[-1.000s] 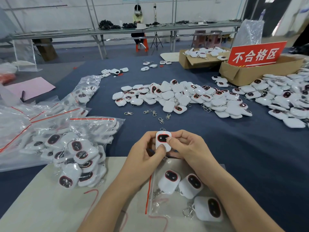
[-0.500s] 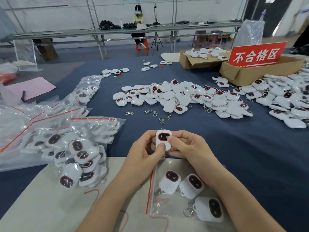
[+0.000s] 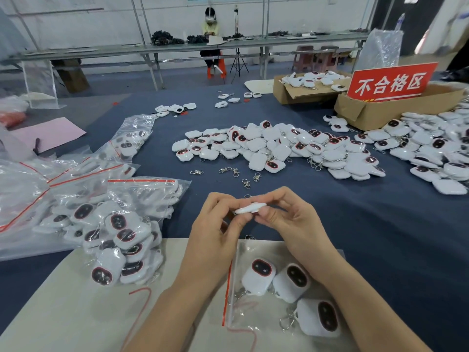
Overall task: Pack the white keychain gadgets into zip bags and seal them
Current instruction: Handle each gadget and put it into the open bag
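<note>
Sign (image 3: pixel 392 83) "不合格区" beyond held gadget (image 3: pixel 250 207)

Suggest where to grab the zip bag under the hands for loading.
Pinch the zip bag at its red strip, coming from the left: the strip runs down the bag's left edge, likely the mouth, and three gadgets weigh the right side. The left hand must first release the held gadget; the right hand pinches it too.

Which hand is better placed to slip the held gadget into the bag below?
Probably left. Both pinch the white plastic keychain gadget, but the red-striped mouth edge of the clear zip bag lies beside the wrist of the left hand, while the forearm of the right hand crosses over the bag.
</note>
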